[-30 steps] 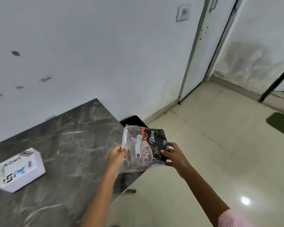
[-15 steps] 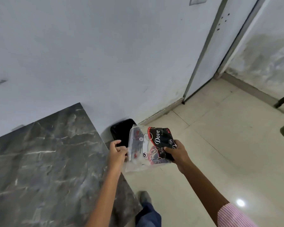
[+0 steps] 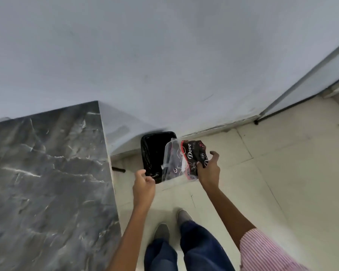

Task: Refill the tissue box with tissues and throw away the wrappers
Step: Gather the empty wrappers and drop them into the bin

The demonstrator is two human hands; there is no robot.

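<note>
**A:** ok so what's going on with the wrapper [image 3: 186,159] here? Where is it?

**B:** It's in the right hand [image 3: 208,171], held out over the floor [image 3: 282,173], partly overlapping the right side of the black bin [image 3: 155,153]. It's a crinkly plastic pack, clear on the left half and black with red trim on the right, "Dove" printed in white. The right-hand grip is pinched on the printed end: thumb on top of the plastic, index finger sticking up loose above it. The clear end just hangs out to the left over the bin's opening.

**A:** and the left hand [image 3: 144,185]?

**B:** Empty. Its grip is narrow, fingers curled in loosely with nothing between them. It sits just in front of the bin's near edge, apart from the wrapper, not touching it.

**A:** where's the bin exactly?

**B:** On the floor, tucked right against the white wall [image 3: 164,55], just past the corner of the dark marble worktop [image 3: 47,182]. It has a black liner bag in it and it's open on top. Can't tell what's inside, it's all dark in there.

**A:** anything else in frame?

**B:** The person's standing right at the worktop's edge: blue jeans [image 3: 186,251], grey shoes [image 3: 172,223], a pink-and-white striped sleeve [image 3: 266,251] on the right arm. There's a door frame [image 3: 311,75] off to the right. The bit of worktop in view is bare marble.
</note>
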